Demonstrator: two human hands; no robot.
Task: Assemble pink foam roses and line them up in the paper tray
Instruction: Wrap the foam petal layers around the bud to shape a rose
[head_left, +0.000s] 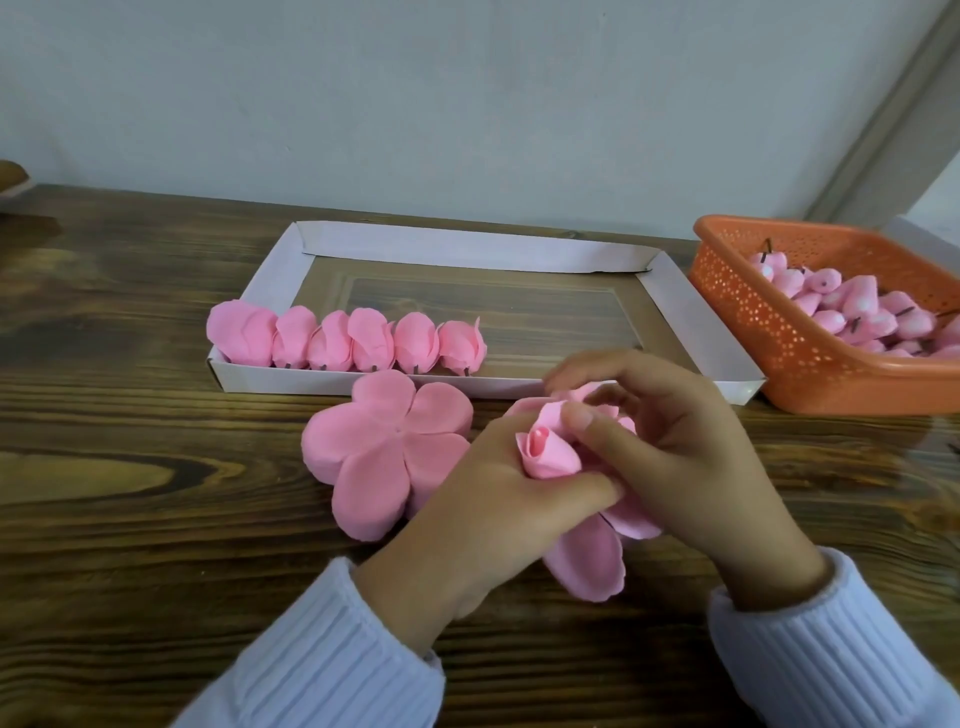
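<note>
Head view. Table (130, 467); paper tray (691, 306) upper centre, six finished roses (343, 343) lined along its near left edge.

Risk: left hand (488, 499) or right hand (685, 441) easing lets the half-wrapped rose (548, 454) spring open; squeezing creases the foam.

Pose: left grip clamped round it, right arched over, thumb pinching a petal.

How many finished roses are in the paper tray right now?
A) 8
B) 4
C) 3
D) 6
D: six finished roses lie side by side along the near-left wall of the paper tray. A seventh, the unfinished rose, is outside the tray, held by the left hand and the right hand.
</note>
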